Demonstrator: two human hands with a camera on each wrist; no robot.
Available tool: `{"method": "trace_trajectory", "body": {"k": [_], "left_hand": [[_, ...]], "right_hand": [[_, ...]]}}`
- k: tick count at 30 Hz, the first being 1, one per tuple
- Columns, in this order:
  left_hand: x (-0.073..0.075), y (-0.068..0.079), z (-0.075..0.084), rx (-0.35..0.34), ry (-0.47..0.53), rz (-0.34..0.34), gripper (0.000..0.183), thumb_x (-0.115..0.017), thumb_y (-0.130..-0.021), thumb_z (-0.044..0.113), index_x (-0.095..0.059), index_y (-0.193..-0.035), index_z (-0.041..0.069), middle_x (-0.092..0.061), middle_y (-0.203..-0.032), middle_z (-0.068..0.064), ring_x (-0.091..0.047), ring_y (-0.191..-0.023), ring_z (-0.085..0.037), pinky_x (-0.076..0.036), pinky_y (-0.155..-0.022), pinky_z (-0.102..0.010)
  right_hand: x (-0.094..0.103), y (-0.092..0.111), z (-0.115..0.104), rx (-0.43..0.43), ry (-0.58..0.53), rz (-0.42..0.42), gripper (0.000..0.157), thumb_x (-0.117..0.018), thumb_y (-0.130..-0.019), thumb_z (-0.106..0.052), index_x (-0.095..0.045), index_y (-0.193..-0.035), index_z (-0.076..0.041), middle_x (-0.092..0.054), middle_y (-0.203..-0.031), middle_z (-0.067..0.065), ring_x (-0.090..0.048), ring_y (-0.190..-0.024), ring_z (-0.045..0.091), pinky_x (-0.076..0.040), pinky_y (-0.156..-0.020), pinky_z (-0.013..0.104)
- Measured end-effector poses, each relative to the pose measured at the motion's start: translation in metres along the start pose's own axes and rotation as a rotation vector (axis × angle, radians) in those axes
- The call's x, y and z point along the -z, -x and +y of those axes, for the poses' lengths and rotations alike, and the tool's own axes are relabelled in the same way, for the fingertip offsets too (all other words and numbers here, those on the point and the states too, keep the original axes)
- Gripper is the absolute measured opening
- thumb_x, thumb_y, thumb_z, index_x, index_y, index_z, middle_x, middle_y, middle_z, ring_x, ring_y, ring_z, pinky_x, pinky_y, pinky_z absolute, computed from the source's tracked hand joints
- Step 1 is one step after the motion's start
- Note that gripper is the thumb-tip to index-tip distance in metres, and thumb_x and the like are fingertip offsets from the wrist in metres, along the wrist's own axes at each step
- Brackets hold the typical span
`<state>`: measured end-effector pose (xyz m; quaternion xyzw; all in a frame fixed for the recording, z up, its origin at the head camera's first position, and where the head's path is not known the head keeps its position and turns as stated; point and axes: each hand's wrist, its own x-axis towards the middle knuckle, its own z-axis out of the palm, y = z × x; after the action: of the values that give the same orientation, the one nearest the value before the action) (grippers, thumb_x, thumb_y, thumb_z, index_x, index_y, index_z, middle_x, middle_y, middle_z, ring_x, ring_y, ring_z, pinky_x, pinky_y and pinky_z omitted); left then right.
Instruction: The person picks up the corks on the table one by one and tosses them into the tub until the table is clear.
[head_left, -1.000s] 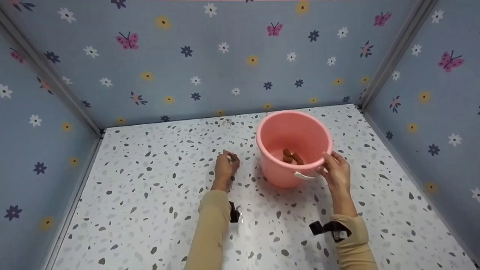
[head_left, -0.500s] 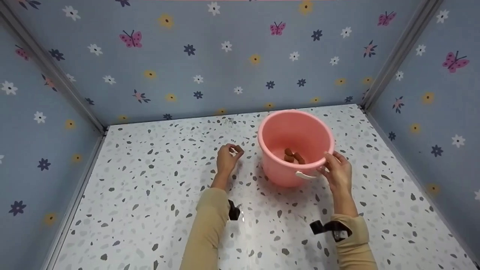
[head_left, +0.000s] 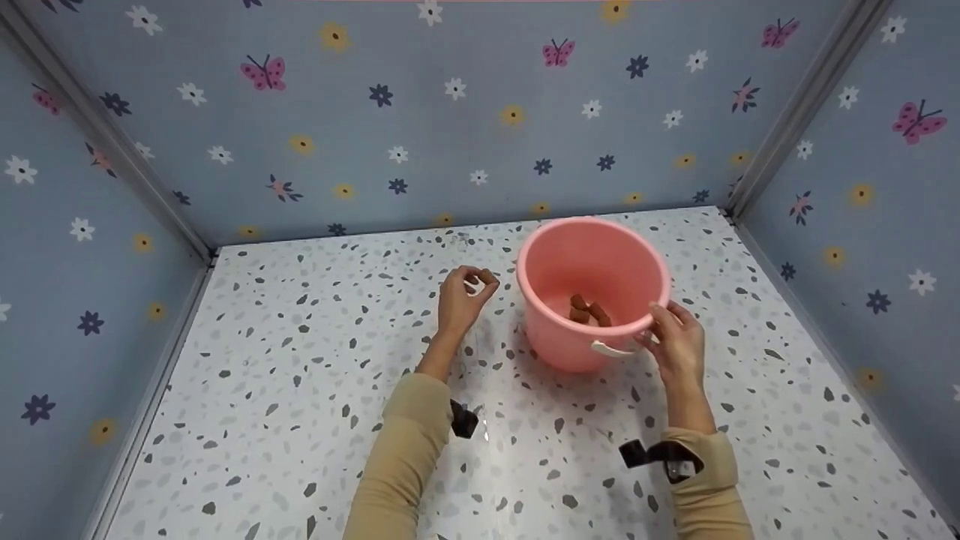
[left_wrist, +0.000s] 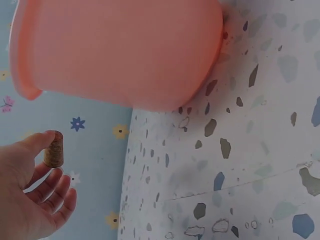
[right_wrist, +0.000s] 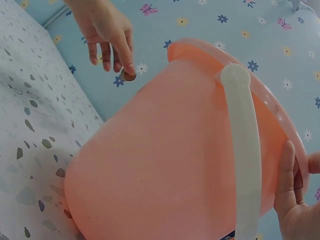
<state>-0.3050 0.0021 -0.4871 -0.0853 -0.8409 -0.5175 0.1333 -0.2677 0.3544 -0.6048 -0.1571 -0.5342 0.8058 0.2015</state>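
Note:
A pink bucket [head_left: 562,346] stands on the speckled surface, right of centre in the head view. Its rim is held at the near right by my right hand [head_left: 681,349], fingers and thumb on either side of the edge. Inside at the bottom lie several brown corks [head_left: 589,311]. Left of the bucket, raised above the surface and apart from it, my left hand [head_left: 459,304] pinches one cork [left_wrist: 54,150] between thumb and fingers. That cork shows clearly in the left wrist view, while the right wrist view catches just its end.
A white handle [right_wrist: 242,140] hangs down the bucket's near side. Behind stands a blue flowered wall panel [head_left: 420,127], with more panels to the left and right. The white terrazzo-patterned surface [head_left: 300,375] extends across the space between them.
My left hand has risen and moved away from me and slightly right, toward the bucket, carrying the cork. My right hand has kept its hold on the rim.

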Motion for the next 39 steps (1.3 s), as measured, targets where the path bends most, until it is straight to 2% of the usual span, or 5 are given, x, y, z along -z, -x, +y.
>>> {"method": "trace_trajectory", "body": {"k": [16,27,34,37,39], "left_hand": [[0.013,0.009,0.066,-0.117,0.033,0.037,0.028,-0.071,-0.075,0.02,-0.061,-0.094,0.002,-0.058,-0.086,-0.009,-0.054,-0.076,-0.021,-0.045,-0.069,-0.029],[0.006,0.02,0.105,-0.203,0.044,-0.107,0.027,-0.07,-0.076,0.018,-0.061,-0.095,0.002,-0.057,-0.088,-0.008,-0.054,-0.079,-0.018,-0.045,-0.068,-0.024],[-0.002,0.024,0.125,-0.207,-0.094,-0.2,0.025,-0.071,-0.075,0.025,-0.063,-0.093,0.008,-0.056,-0.089,-0.005,-0.054,-0.082,-0.018,-0.042,-0.069,-0.02],[-0.007,0.025,0.131,-0.213,-0.117,-0.222,0.022,-0.071,-0.075,0.025,-0.063,-0.09,0.01,-0.056,-0.089,-0.002,-0.053,-0.084,-0.016,-0.041,-0.071,-0.02],[-0.01,0.025,0.133,-0.211,-0.136,-0.231,0.021,-0.071,-0.075,0.026,-0.063,-0.089,0.011,-0.055,-0.089,0.0,-0.052,-0.085,-0.014,-0.041,-0.072,-0.02]], "right_hand": [[-0.001,0.0,-0.003,-0.017,-0.034,0.001,0.053,-0.074,-0.071,-0.024,-0.052,-0.115,-0.004,-0.059,-0.096,0.02,-0.06,-0.073,0.024,-0.051,-0.053,0.034],[-0.003,0.002,-0.005,-0.048,-0.059,-0.028,0.054,-0.074,-0.072,-0.023,-0.05,-0.117,-0.004,-0.06,-0.097,0.018,-0.06,-0.072,0.022,-0.051,-0.054,0.034],[-0.021,0.032,-0.045,-0.158,-0.091,-0.065,0.047,-0.067,-0.079,-0.015,-0.049,-0.119,-0.003,-0.062,-0.095,0.015,-0.061,-0.073,0.02,-0.051,-0.057,0.033],[-0.018,0.029,-0.04,-0.136,-0.083,-0.069,0.047,-0.068,-0.079,-0.018,-0.048,-0.119,-0.003,-0.061,-0.095,0.014,-0.06,-0.069,0.018,-0.051,-0.056,0.032],[-0.007,0.01,-0.016,-0.079,-0.028,-0.04,0.054,-0.073,-0.074,-0.023,-0.048,-0.119,-0.006,-0.061,-0.099,0.014,-0.061,-0.07,0.019,-0.051,-0.056,0.034]]}}
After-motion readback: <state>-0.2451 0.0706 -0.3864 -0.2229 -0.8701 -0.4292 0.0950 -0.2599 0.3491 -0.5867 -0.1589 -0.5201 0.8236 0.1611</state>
